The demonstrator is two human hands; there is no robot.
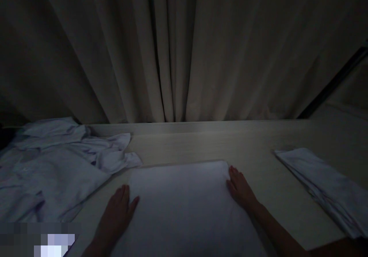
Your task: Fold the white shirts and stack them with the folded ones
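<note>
Head view: the cloth [184,211] is lying flat on the pale surface [201,145], between a rumpled pile [57,168] and a folded stack [324,180]. The left hand [118,207] and right hand [241,190] are touching its opposite sides, fingers stretching out, released.

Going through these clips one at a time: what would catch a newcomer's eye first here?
Most likely the smooth white cloth spread at bottom centre, with the left hand and right hand at its two side edges. Next, the crumpled pale fabric heaped at far left, against the layered cloth at far right. Behind everything, tall dim curtains fill the upper half.
</note>
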